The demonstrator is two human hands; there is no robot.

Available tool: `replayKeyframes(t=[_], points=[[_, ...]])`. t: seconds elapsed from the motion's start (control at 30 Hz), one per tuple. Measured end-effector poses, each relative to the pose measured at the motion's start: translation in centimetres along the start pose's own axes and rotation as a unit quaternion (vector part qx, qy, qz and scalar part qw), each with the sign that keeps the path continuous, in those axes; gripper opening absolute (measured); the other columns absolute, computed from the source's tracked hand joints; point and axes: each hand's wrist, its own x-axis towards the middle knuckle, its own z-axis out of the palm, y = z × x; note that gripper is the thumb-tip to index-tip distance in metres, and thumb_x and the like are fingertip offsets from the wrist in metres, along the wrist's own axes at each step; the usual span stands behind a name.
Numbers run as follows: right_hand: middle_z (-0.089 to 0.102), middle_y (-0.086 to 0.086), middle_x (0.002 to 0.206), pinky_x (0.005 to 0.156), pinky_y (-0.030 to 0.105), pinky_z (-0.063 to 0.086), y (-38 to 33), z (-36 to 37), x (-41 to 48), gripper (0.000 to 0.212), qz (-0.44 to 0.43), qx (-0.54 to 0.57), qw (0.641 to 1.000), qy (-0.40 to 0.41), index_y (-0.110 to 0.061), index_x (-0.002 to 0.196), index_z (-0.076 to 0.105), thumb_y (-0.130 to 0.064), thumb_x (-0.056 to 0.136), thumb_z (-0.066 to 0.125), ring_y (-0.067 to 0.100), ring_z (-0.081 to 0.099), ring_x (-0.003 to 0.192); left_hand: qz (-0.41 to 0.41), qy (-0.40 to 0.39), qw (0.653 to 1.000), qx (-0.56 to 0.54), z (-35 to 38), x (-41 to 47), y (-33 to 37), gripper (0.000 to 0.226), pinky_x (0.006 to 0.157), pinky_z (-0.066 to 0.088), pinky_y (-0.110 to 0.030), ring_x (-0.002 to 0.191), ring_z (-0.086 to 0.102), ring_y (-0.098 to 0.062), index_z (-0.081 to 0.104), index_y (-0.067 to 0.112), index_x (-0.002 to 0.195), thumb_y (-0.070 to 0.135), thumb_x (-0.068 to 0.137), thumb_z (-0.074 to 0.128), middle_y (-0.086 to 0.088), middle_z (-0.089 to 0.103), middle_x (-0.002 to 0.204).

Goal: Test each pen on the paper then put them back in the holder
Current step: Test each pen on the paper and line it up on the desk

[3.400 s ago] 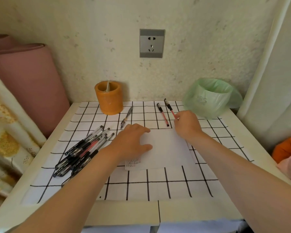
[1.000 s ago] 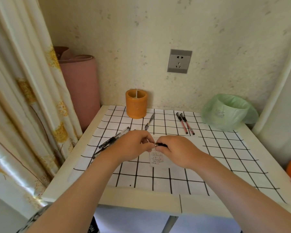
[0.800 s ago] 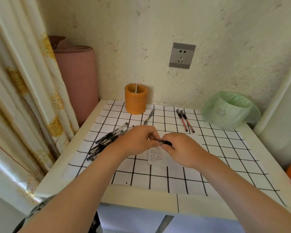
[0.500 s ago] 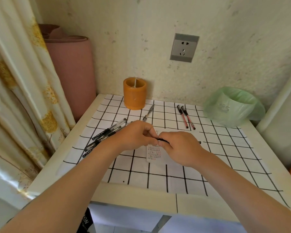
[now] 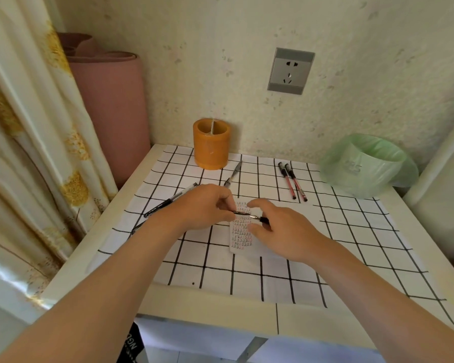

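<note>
Standing apart, orange holder [image 5: 211, 146], green-lined bin [image 5: 364, 165], red pens [image 5: 288, 180] between

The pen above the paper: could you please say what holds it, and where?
The left hand pinches the pen by its barrel; the right hand holds its black cap end.

Both your bare forearms reach in from the near edge and converge over the middle of the surface. Your left hand [image 5: 207, 208] is knuckles-up, its fingers [image 5: 227, 205] curled under and pinching the left end of a pen [image 5: 247, 215] that lies nearly level between the hands. Your right hand [image 5: 281, 229] faces it from the right, close but not touching. The right index finger arches over the pen's dark right end, the thumb sits just below it, and the other fingers are folded behind. Both wrists are held straight, above the surface.
</note>
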Motion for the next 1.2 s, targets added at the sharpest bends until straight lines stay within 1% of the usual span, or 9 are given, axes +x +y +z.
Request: replayKeyframes(t=[0.1, 0.2, 0.3, 0.37, 0.5, 0.57, 0.73, 0.97, 1.2], points=[[0.059, -0.001, 0.082, 0.054, 0.032, 0.044, 0.7, 0.0, -0.5, 0.03, 0.009, 0.103, 0.995, -0.013, -0.033, 0.118, 0.038, -0.01, 0.1, 0.045, 0.011, 0.055, 0.064, -0.029, 0.019, 0.993, 0.116, -0.1, -0.2, -0.9, 0.008, 0.069, 0.047, -0.022, 0.082, 0.059, -0.002, 0.065, 0.036, 0.089, 0.036, 0.085, 0.072, 0.019, 0.064, 0.087], [0.061, -0.002, 0.09, 0.059, 0.023, 0.052, 0.6, 0.1, -0.7, 0.029, 0.044, 0.249, 0.967, 0.03, -0.028, 0.098, 0.06, -0.001, 0.099, 0.049, 0.005, 0.059, 0.066, -0.018, 0.0, 0.99, 0.142, 0.3, -0.2, -0.8, 0.009, 0.061, 0.039, -0.017, 0.078, 0.054, 0.002, 0.068, 0.034, 0.091, 0.038, 0.085, 0.071, 0.02, 0.06, 0.09], [0.065, 0.008, 0.095, 0.079, 0.041, 0.062, 0.3, 0.2, -0.5, 0.039, 0.111, 0.454, 0.884, 0.036, -0.017, 0.113, 0.07, 0.007, 0.1, 0.041, 0.019, 0.067, 0.079, -0.001, -0.027, 0.988, 0.151, 1.0, 0.1, -0.7, 0.012, 0.072, 0.045, -0.022, 0.09, 0.053, -0.003, 0.066, 0.037, 0.091, 0.04, 0.082, 0.073, 0.016, 0.062, 0.101], [0.066, 0.009, 0.095, 0.088, 0.043, 0.06, 0.3, 0.2, -0.5, 0.046, 0.126, 0.499, 0.857, 0.035, -0.011, 0.124, 0.065, 0.013, 0.097, 0.038, 0.021, 0.07, 0.085, 0.004, -0.037, 0.987, 0.159, 1.3, 0.3, -0.8, 0.02, 0.086, 0.048, -0.029, 0.103, 0.049, -0.007, 0.063, 0.04, 0.097, 0.041, 0.079, 0.073, 0.014, 0.059, 0.106], [0.064, 0.007, 0.083, 0.072, 0.03, 0.059, -0.1, 0.4, -0.9, 0.031, 0.123, 0.504, 0.853, 0.056, -0.01, 0.119, 0.064, 0.006, 0.096, 0.054, 0.02, 0.069, 0.077, 0.021, -0.033, 0.988, 0.15, 1.7, 0.5, -0.7, 0.03, 0.093, 0.047, -0.033, 0.111, 0.046, -0.01, 0.059, 0.042, 0.109, 0.034, 0.082, 0.07, 0.012, 0.054, 0.112], [0.062, 0.009, 0.075, 0.058, 0.033, 0.053, -0.3, 0.6, -1.0, 0.015, 0.133, 0.516, 0.844, 0.059, -0.008, 0.11, 0.065, -0.006, 0.099, 0.054, 0.025, 0.066, 0.066, 0.029, -0.036, 0.986, 0.16, 1.9, 0.6, -0.7, 0.037, 0.097, 0.044, -0.036, 0.116, 0.04, -0.009, 0.058, 0.04, 0.118, 0.037, 0.083, 0.069, 0.012, 0.05, 0.117], [0.065, 0.011, 0.066, 0.041, 0.025, 0.038, -1.0, 1.8, -1.3, 0.018, 0.137, 0.491, 0.857, 0.068, -0.007, 0.095, 0.073, -0.016, 0.099, 0.058, 0.027, 0.057, 0.049, 0.041, -0.06, 0.986, 0.15, 2.5, 0.8, -0.9, 0.054, 0.104, 0.037, -0.034, 0.121, 0.028, -0.008, 0.056, 0.039, 0.127, 0.045, 0.077, 0.075, 0.014, 0.042, 0.125], [0.072, 0.014, 0.072, 0.042, 0.015, 0.042, -0.9, 1.8, -1.5, 0.014, 0.13, 0.449, 0.884, 0.02, -0.005, 0.089, 0.07, 0.006, 0.088, 0.062, 0.028, 0.065, 0.055, 0.036, -0.066, 0.986, 0.151, 2.5, 1.1, -0.9, 0.052, 0.106, 0.036, -0.036, 0.128, 0.03, -0.01, 0.055, 0.04, 0.127, 0.05, 0.079, 0.072, 0.015, 0.042, 0.13], [0.069, 0.011, 0.065, 0.051, 0.03, 0.053, -0.5, 2.3, -1.4, 0.007, 0.092, 0.389, 0.917, 0.004, 0.001, 0.082, 0.063, 0.002, 0.082, 0.07, 0.02, 0.062, 0.051, 0.033, -0.042, 0.979, 0.195, 2.9, 1.4, -0.2, 0.061, 0.101, 0.042, -0.039, 0.126, 0.033, -0.013, 0.052, 0.036, 0.127, 0.058, 0.074, 0.073, 0.01, 0.043, 0.129]])
